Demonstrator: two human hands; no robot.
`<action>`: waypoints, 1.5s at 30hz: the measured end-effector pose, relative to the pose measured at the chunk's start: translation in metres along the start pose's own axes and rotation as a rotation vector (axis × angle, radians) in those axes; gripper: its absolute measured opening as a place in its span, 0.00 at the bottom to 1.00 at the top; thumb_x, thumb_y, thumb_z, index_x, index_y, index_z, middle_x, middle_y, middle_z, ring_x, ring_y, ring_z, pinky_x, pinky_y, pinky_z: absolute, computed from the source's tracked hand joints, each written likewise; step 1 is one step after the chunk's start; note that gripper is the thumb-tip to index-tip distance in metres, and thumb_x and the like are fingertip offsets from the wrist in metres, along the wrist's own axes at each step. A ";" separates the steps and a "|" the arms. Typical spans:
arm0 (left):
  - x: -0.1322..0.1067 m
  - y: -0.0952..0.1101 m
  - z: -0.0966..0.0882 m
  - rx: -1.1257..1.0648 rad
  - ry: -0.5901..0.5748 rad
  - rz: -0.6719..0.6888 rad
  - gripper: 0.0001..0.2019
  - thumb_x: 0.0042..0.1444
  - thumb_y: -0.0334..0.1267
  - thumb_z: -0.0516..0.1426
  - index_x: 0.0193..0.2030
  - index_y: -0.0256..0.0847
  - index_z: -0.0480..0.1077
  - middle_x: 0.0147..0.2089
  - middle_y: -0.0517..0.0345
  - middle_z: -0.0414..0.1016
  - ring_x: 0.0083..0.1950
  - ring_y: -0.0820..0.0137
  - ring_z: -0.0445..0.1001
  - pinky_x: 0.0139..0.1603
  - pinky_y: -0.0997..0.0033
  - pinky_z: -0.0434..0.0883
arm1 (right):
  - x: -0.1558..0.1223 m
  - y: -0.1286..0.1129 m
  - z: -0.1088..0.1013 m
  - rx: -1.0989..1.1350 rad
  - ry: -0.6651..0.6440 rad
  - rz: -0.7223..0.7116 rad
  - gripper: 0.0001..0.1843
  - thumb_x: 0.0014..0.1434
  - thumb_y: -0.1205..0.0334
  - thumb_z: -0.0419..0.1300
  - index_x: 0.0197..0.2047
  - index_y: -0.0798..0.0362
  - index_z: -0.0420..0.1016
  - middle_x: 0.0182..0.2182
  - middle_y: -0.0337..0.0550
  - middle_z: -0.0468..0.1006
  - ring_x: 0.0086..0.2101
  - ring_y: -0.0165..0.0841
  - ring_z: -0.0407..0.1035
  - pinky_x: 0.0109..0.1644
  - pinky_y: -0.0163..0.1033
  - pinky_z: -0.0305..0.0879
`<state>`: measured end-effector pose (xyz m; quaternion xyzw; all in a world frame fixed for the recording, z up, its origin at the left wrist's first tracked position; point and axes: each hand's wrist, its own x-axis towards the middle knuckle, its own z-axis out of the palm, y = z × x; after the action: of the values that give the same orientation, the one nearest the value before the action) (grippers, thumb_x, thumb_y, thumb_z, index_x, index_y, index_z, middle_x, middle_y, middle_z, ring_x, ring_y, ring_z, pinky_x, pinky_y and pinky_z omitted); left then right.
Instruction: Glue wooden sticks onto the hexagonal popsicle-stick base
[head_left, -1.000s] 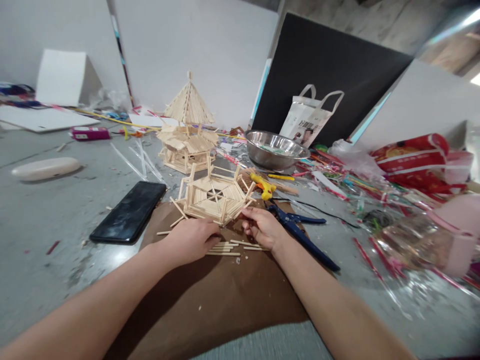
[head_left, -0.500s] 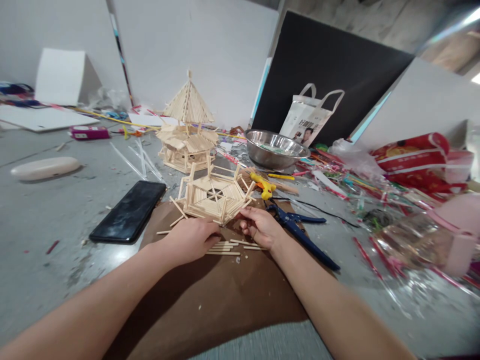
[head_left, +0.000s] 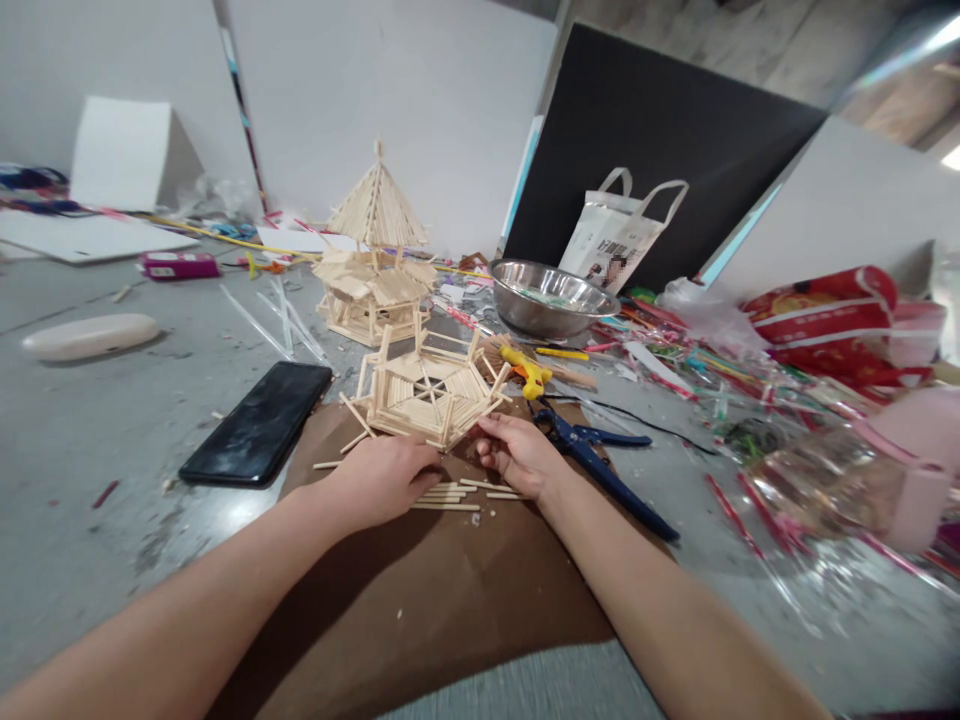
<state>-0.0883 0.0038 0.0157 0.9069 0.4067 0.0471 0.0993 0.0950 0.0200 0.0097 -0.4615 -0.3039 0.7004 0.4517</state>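
Grey table [head_left: 97,430] reaches out past both your hands. Brown sheet [head_left: 450,600] lies beneath them, probably to guard the surface. Stick tower [head_left: 375,285] stands upright beyond your left hand [head_left: 386,475], well apart, perhaps as a pattern to look at. Stick frame [head_left: 457,400], six-sided, sits just ahead of your hands. Your right hand [head_left: 517,450] pinches its near right edge, thumb against forefinger; your left hand is curled low at the near side, seemingly to steady it. Phone [head_left: 259,425] flat, left of your left hand. Blue cutter [head_left: 619,490] just right of your right hand, likely for easy reach; yellow tool [head_left: 529,372] beyond that hand. Loose sticks [head_left: 446,498] between your hands.

Hard to make out: left fingertips hidden, so you can't tell whether they grip; any separate stick in the right pinch; stick ends under your left hand.
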 end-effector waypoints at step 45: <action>-0.001 0.000 0.001 0.007 0.009 0.005 0.14 0.53 0.42 0.42 0.38 0.46 0.67 0.35 0.57 0.71 0.37 0.68 0.68 0.36 0.69 0.64 | 0.000 -0.001 -0.001 -0.067 -0.005 -0.038 0.04 0.50 0.71 0.52 0.25 0.57 0.63 0.19 0.36 0.71 0.14 0.22 0.62 0.15 0.26 0.59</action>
<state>-0.0887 0.0034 0.0147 0.9081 0.4050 0.0499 0.0943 0.0959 0.0206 0.0100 -0.4687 -0.3371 0.6824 0.4484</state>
